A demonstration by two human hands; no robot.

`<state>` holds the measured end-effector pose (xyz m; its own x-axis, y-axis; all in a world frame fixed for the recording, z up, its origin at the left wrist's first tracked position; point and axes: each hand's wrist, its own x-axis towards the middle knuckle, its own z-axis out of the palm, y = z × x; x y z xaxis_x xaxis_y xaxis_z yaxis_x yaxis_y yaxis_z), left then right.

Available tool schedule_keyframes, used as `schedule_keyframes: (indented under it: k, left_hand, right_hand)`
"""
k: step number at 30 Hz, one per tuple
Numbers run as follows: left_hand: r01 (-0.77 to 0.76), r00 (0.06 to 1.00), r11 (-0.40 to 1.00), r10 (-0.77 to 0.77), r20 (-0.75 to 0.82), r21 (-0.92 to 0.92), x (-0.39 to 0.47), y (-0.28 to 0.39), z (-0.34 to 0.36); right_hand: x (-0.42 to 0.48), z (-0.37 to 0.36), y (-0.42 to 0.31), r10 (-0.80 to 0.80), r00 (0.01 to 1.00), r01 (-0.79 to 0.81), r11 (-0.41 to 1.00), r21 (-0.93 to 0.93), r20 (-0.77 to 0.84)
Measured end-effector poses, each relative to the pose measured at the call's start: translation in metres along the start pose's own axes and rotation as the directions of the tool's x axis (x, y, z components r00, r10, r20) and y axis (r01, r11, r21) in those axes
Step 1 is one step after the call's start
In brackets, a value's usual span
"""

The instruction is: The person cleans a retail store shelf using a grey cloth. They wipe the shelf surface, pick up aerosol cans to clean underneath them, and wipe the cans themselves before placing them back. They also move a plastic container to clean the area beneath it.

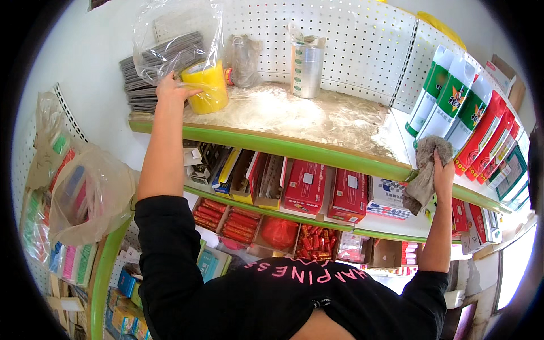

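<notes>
My left hand [173, 90] grips a clear plastic bag [146, 55] at the shelf's left end. Its fingers reach toward a wide yellow roll of tape [207, 91], which stands against a stack of flat grey sheets [140, 80]; whether the roll is inside the bag I cannot tell. On the right, my right hand [443, 172] holds a crumpled grey rag [418, 185] at the green front edge of the top shelf [272, 104]. Pale smears and brown dirt mark that shelf's surface. A silver cylinder in torn wrapping [307, 70] and a plastic-wrapped jar [244, 61] stand toward the back.
Green-and-white spray cans [450, 91] and red packets [488, 134] line the right shelf section. Red boxes [304, 185] fill the shelf below, with cartons of red tubes [316, 242] lower down. A pegboard panel [361, 46] rises behind. Bagged goods [91, 193] hang at left.
</notes>
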<state>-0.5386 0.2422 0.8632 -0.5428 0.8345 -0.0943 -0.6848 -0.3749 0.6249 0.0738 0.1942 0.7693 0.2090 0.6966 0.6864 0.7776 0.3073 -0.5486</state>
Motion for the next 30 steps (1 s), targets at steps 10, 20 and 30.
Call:
schedule_keyframes:
  k: [10,20,30]
  left_hand:
    - [-0.918,0.059,-0.185,0.811,0.582,0.351,-0.111,-0.091,0.049]
    - [-0.507,0.855,0.426,0.135,0.501,0.749,0.024,-0.223,0.138]
    - [-0.668,0.739,0.321,0.395,0.546,0.672,0.011,-0.226,0.152]
  right_hand:
    - [-0.006,-0.005,0.001,0.01,1.0,-0.01,1.0,-0.011,-0.026]
    - [-0.005,-0.001,-0.012,0.033,0.999,-0.032,0.998,0.05,-0.014]
    - [-0.004,-0.003,-0.013,0.063,0.998,-0.063,0.998,0.013,-0.003]
